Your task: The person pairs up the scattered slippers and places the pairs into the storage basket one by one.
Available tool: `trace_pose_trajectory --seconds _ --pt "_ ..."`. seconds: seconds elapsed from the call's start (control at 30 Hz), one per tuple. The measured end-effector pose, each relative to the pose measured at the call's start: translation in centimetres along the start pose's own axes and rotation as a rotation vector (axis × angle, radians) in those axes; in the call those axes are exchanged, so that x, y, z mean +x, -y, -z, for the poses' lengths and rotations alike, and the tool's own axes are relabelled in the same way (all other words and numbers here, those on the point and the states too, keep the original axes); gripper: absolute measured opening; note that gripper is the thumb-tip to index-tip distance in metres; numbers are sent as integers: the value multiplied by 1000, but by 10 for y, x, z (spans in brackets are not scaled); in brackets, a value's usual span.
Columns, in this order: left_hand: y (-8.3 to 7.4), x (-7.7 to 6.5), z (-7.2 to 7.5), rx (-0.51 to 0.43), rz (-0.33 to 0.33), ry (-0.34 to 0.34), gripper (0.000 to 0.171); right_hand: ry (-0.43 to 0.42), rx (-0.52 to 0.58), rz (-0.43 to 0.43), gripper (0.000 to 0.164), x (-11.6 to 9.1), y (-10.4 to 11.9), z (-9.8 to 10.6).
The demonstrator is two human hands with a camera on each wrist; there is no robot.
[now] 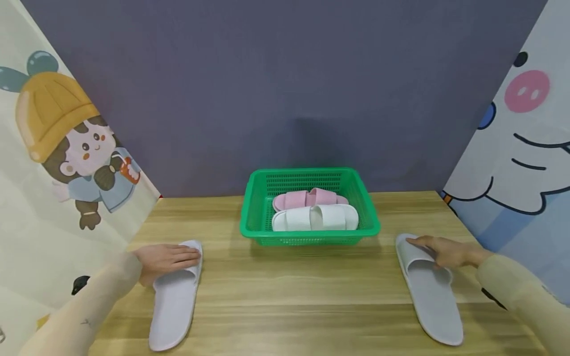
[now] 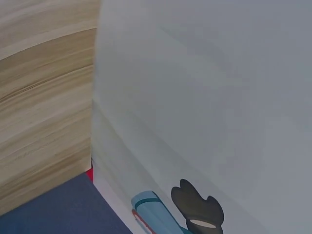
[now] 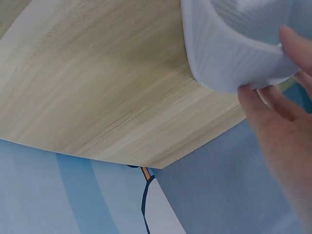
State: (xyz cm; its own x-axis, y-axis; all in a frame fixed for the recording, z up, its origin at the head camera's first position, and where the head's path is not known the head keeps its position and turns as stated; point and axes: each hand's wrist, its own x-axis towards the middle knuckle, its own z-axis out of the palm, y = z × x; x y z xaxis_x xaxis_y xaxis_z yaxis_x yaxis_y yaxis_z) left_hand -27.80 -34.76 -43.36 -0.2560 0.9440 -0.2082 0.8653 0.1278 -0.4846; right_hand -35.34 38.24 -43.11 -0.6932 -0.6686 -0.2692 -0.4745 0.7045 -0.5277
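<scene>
Two loose light-grey slippers lie apart on the wooden table, toes pointing away. Over the strap of the left slipper rests my left hand, its fingers fairly straight across the toe part. My right hand holds the right slipper by its strap. In the right wrist view, the thumb sits at the strap's edge and the fingertips touch the outside of the ribbed strap. The left wrist view shows neither the left hand nor its slipper.
A green basket stands at the table's back middle, between the slippers. Inside lie a pink pair of slippers and a white pair. A dark back wall and cartoon-printed side panels border the wooden table.
</scene>
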Motion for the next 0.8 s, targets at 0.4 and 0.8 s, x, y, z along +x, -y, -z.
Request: trace_pose_trajectory --seconds 0.4,0.8 --pt "-10 7 5 -142 145 -65 119 -38 -60 -56 80 0 9 9" --pt "-14 8 6 -180 178 -67 116 -53 -35 -83 83 -2 0 8"
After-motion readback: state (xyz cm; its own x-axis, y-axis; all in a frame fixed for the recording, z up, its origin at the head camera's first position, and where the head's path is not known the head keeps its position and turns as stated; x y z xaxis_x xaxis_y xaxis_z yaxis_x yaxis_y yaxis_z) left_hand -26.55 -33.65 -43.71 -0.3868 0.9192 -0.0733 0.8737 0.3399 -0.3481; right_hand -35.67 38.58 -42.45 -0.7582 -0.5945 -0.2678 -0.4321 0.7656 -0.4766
